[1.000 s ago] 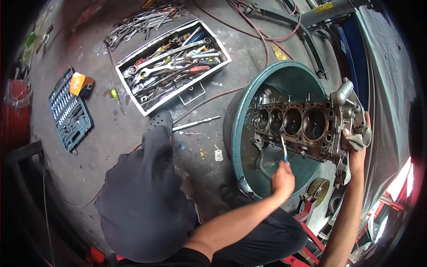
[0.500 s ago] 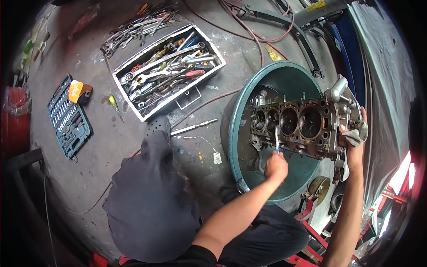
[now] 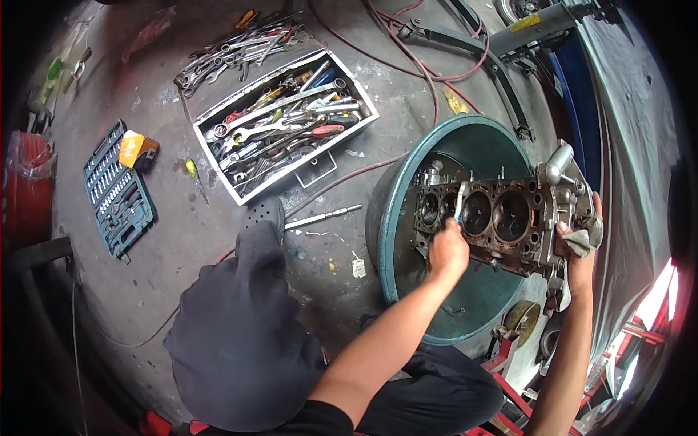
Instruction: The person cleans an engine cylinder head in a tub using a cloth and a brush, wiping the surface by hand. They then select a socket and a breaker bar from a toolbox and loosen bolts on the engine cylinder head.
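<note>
A greasy engine block (image 3: 476, 243) with several open cylinder bores lies tilted across a green round tub (image 3: 402, 218). My left hand (image 3: 448, 251) is closed around a slim toothbrush (image 3: 461, 196); its pale head is against the block's top face, between two bores. At the block's right end, my right hand (image 3: 580, 265) grips the cast housing (image 3: 563, 182), thumb in front and fingers behind. A pale grey piece (image 3: 584, 240) sits by that thumb; I cannot tell whether it is cloth or metal.
A white-edged tool box (image 3: 287, 123) full of wrenches stands left of the tub, with loose wrenches (image 3: 236, 54) behind it. Farther left lies a socket set (image 3: 120, 192) with an orange box (image 3: 137, 150). A red hose (image 3: 349, 171) crosses the floor. Red metal frames (image 3: 502, 363) stand at lower right.
My left hand has moved up with the toothbrush, whose head now lies farther across the block's top face. My right hand keeps its grip. The whole view has shifted slightly.
</note>
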Demonstrator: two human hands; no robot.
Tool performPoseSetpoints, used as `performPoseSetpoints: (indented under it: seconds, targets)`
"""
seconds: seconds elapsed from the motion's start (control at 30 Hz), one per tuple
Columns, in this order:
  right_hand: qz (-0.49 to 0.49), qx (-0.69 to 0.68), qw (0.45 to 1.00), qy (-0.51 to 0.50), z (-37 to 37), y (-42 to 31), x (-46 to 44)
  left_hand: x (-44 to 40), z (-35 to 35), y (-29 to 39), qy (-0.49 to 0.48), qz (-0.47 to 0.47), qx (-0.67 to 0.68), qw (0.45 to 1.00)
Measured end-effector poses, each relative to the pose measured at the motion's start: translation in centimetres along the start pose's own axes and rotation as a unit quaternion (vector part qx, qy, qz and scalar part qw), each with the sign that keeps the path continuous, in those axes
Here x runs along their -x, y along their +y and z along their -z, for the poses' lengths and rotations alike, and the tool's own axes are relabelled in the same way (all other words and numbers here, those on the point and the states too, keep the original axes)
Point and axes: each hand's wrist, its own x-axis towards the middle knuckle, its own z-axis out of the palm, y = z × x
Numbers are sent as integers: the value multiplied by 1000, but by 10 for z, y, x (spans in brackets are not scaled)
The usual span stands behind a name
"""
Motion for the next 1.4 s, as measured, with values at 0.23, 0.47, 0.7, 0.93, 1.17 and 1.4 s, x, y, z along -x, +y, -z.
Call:
performPoseSetpoints:
  seconds: [0.23,0.47,0.7,0.93,1.17,1.4]
  targets:
    - [51,-10,999,13,0,15,-5,-17,-13,-11,24,20,-9,999]
    - [59,46,997,28,3,15,-4,-9,-10,6,30,43,-23,998]
    - [78,13,997,23,-4,0,0,10,-15,3,29,17,-13,999]
    - [15,-14,1000,3,-6,-6,2,3,-14,-24,117,83,40,989]
    - [73,-18,997,17,-8,-1,-2,58,-57,-46,57,109,35,992]
    - [29,-5,999,12,-5,-2,0,82,-66,-22,55,82,69,993]
